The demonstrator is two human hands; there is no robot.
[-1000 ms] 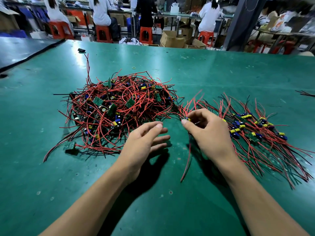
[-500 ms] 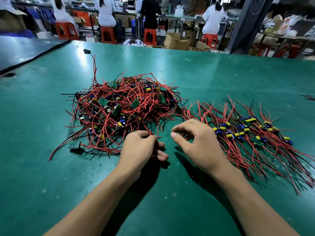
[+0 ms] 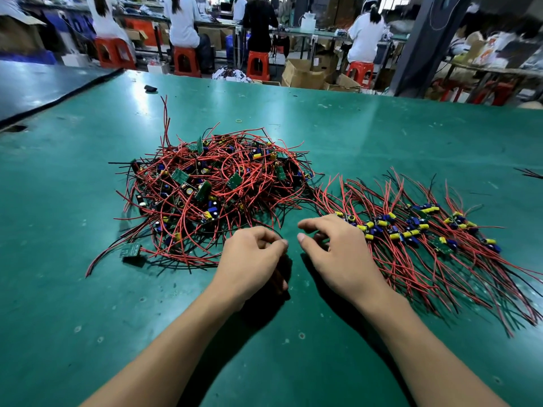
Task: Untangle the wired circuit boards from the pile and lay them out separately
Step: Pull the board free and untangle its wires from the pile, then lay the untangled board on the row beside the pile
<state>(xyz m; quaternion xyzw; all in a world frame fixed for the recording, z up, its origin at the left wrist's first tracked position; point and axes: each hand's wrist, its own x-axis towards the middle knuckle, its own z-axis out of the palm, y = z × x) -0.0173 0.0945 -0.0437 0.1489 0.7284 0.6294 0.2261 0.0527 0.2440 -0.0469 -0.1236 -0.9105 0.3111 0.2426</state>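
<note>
Crowding the upper frame, workers sit on red stools (image 3: 186,61) beyond the green desk (image 3: 382,136). Left of centre lies the tangled pile (image 3: 217,183), its leads pointing every way. To its right the laid-out boards (image 3: 411,227) form a row, their wires slanting toward lower right, some cut off by the frame edge. My left grip (image 3: 252,259) pinches a thin black wire (image 3: 277,232). My right grip (image 3: 338,254) hangs loosely curled, fingertips hidden.

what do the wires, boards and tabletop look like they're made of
Wires: likely plastic-insulated, red and black, smooth with a slight sheen; they hold loose curves.
Boards: rigid green sheets, probably laminate circuit board, matte.
Tabletop: green mat, perhaps rubber or vinyl; semi-glossy, reflecting the lights, with pale scuffs.
</note>
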